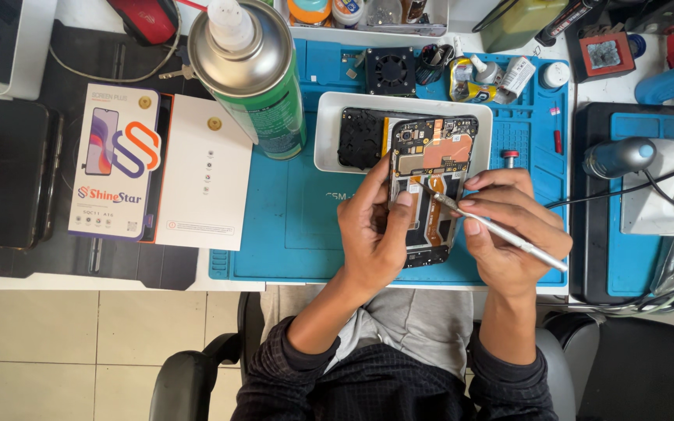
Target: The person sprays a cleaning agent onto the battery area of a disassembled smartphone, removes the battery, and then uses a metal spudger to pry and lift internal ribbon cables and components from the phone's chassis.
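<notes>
My left hand [374,230] grips an opened phone [431,160] by its left edge and holds it above the blue work mat [290,226]. The phone's back is off, showing the board, copper shielding and orange flex cables. In my right hand [509,226] is a thin silver metal tool [501,231], pinched like a pen. Its tip rests on the phone's middle, near the flex cables.
A white tray [327,132] holding a black part lies behind the phone. A tall green spray can [263,78] stands at left, next to a screen-protector box [115,164] and a white box [204,183]. Small bottles, a fan and tool holders line the back; a dark phone [5,171] lies far left.
</notes>
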